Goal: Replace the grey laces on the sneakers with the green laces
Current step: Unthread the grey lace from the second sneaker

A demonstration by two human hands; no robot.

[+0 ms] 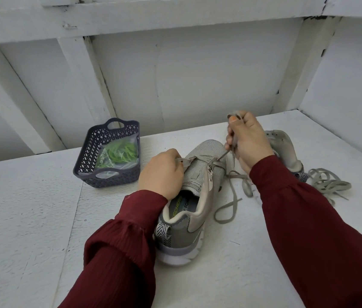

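While our left hand [161,172] pinches the lacing edge of the near sneaker [197,196] on the table [31,218], our right hand [245,138] grips its grey lace [220,157], drawn upward; the green laces [120,152] lie in the basket [86,156].

Grey sneaker [197,174]: stood upright on bench [42,218], heel nearest; grey lace [229,207] partly unthreaded, trailed right. Second sneaker [284,147]: behind, loose lace [329,183] heaped beside. Green laces [120,152]: bagged, kept in basket [86,156].
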